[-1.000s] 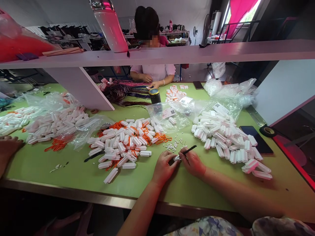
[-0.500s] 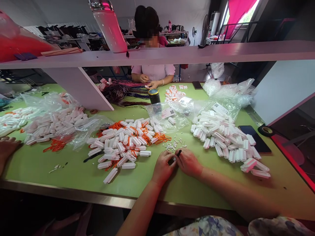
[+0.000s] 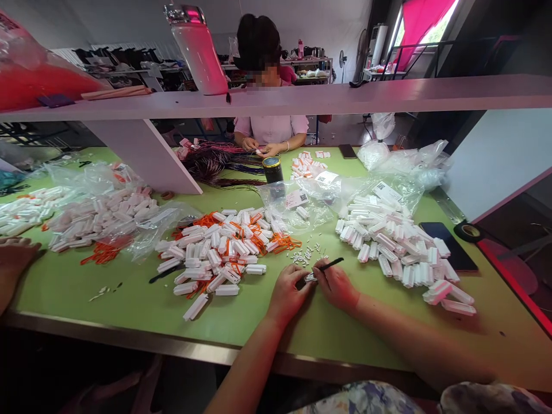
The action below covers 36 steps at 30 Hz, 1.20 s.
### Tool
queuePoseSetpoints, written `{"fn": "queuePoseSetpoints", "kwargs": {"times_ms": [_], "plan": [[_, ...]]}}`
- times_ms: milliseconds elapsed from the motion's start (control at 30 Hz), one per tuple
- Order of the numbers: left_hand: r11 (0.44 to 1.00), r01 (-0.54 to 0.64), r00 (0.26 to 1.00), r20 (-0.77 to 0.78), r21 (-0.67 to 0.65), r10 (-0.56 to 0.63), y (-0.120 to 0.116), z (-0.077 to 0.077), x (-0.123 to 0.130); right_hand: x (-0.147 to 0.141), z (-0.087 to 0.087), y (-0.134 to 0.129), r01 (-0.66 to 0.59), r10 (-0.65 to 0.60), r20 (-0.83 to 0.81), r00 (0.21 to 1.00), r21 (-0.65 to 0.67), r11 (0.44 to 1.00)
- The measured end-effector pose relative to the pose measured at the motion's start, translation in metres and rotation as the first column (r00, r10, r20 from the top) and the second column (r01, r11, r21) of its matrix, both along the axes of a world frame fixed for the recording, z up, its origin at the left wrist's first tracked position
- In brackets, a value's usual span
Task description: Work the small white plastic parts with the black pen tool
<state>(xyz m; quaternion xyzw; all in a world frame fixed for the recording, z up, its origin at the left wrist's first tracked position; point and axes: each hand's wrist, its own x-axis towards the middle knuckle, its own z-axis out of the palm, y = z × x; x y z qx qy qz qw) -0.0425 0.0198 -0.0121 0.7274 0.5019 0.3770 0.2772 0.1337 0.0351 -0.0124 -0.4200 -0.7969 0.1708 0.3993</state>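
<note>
Left hand (image 3: 285, 291) pinching a white block (image 3: 309, 278), right hand (image 3: 338, 287) beside it pinching a black stick (image 3: 333, 264), all above the counter's (image 3: 129, 302) front half! Small white pegs (image 3: 304, 256) lie just beyond, a white heap (image 3: 394, 236) toward the right edge.

Your left hand (image 3: 284, 294) grips a small white block (image 3: 310, 277) above the table (image 3: 138, 305), toward its front edge. Your right hand (image 3: 338, 286) holds a thin black tool (image 3: 332, 265) against or just beside the block; exact contact is hidden. Loose white pegs (image 3: 305, 256) lie beyond your hands. White blocks mixed with orange loops (image 3: 288, 244) lie to your left; another block pile (image 3: 399, 241) lies toward the right edge, beside a dark slab (image 3: 463, 253). A co-worker (image 3: 269, 129) occupies the back edge.
</note>
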Motion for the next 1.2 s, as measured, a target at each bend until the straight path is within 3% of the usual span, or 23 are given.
{"fn": "queuePoseSetpoints", "kwargs": {"times_ms": [467, 767, 1200], "plan": [[1.0, -0.002, 1.0, -0.018, 0.002, 0.002, 0.0, 0.0, 0.001, -0.011, 0.003, 0.004, -0.033, 0.011, 0.227, 0.974, 0.09, 0.995], [1.0, -0.007, 1.0, 0.003, 0.004, 0.007, 0.0, 0.001, 0.001, -0.001, 0.0, 0.001, 0.021, -0.023, -0.063, 0.998, -0.041, 0.999], [1.0, -0.007, 1.0, -0.015, -0.004, 0.006, 0.001, -0.002, 0.001, -0.002, -0.001, -0.001, -0.02, 0.02, 0.003, 1.0, 0.045, 0.999]]}}
